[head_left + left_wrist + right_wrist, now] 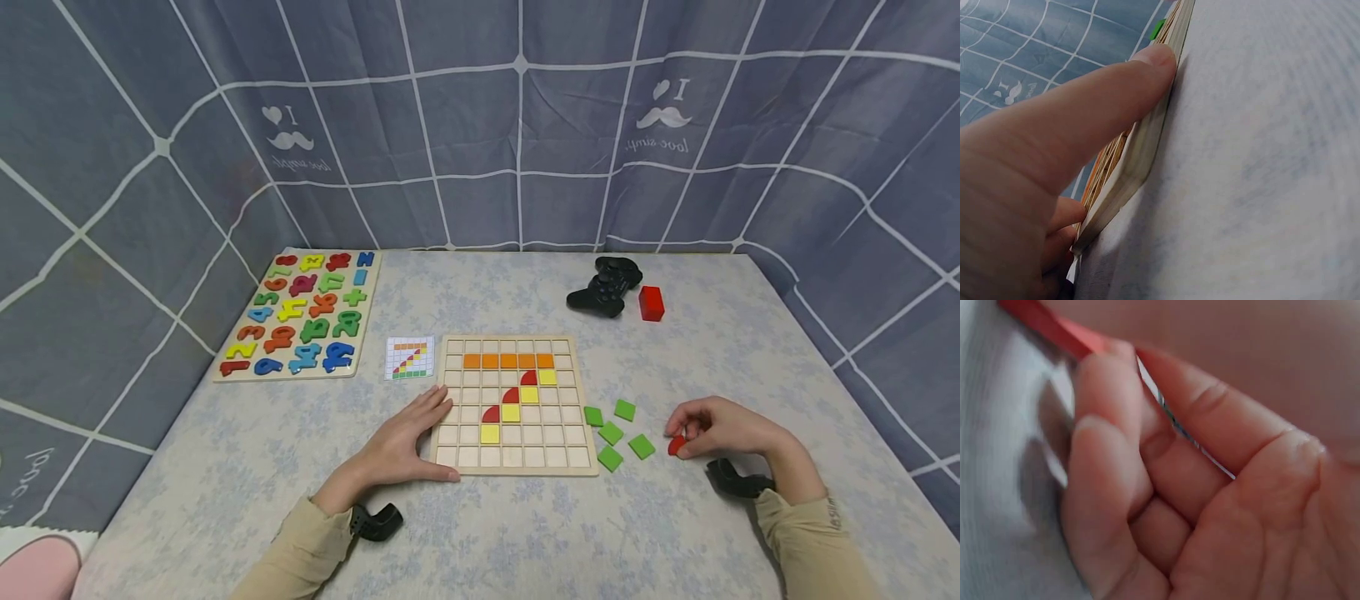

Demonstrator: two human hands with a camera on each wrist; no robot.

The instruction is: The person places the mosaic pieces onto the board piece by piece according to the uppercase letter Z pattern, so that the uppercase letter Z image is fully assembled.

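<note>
My left hand (pixel 401 442) rests at the lower left corner of a wooden grid board (pixel 517 471), fingers extended along its left side. In the left wrist view its thumb (pixel 1116 94) lies over the board's front edge. An orange row (pixel 508 361) crosses the grid near the top. Below it, yellow squares (pixel 510 412) and red quarter-round pieces (pixel 512 396) form a diagonal. Right of the board, my right hand (pixel 723 429) pinches a small red piece (pixel 677 445) between thumb and fingers, low over the table. Its full outline is partly hidden by the fingers.
Several loose green squares (pixel 611 432) lie between the board and my right hand. A printed pattern card (pixel 409 343) sits left of the board, beyond it a number puzzle (pixel 363 342). Farther back are a black game controller (pixel 606 287) and a red block (pixel 652 303).
</note>
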